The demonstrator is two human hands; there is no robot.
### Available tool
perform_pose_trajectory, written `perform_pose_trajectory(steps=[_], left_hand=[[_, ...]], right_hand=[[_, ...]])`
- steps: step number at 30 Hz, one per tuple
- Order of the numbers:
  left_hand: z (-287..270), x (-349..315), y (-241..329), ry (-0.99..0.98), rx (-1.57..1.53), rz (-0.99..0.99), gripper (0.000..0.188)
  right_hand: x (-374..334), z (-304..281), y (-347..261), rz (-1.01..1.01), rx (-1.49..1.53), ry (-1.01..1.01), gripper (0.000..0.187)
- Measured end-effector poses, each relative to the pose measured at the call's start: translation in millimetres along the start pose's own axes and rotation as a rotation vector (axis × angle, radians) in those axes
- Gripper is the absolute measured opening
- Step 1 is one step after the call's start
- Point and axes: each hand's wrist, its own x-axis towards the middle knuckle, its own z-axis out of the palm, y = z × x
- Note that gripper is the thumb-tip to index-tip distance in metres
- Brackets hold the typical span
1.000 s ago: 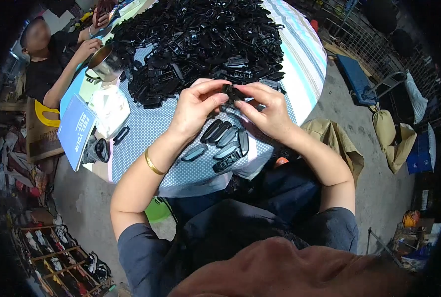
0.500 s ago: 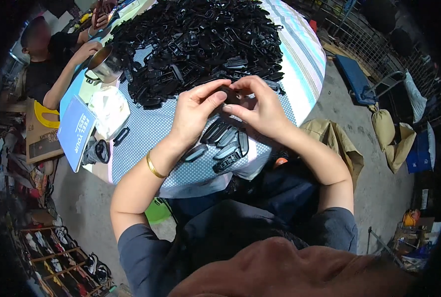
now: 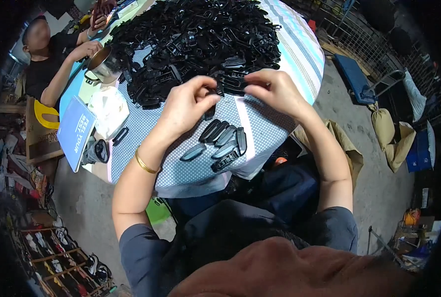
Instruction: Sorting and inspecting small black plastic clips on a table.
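right hand (image 3: 280,94): thumb and forefinger spread, tips at the near edge of the heap of black plastic parts (image 3: 195,44) on the desk (image 3: 143,123). left hand (image 3: 183,106): fingers curled, thumb extended; a dark part (image 3: 209,113) shows just below the thumb, and whether it is gripped cannot be told. grey-and-black parts (image 3: 225,135) lie grouped on the desk nearer the person, apart from both hands

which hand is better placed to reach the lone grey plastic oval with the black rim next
Left hand, probably: the lone grey plastic oval with the black rim lies nearer to it than to the right hand. Whether the left is free is unclear.
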Motion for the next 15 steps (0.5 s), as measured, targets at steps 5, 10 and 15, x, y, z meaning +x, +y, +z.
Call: perform_pose_trajectory(steps=[5, 10, 15], left_hand=[[4.2, -5.4, -10.3, -0.375, 0.339, 0.186, 0.019], [4.6, -1.4, -7.9, -0.386, 0.23, 0.031, 0.016], [-10.2, 11.6, -14.6, 0.212, 0.499, 0.296, 0.014]], right_hand=[[-2.1, 6.3, 12.2, -0.12, -0.22, 0.137, 0.014], [3.1, 3.2, 19.9, -0.116, -0.246, 0.194, 0.013], [13.8, 25.4, -0.1, -0.276, -0.325, 0.167, 0.024]])
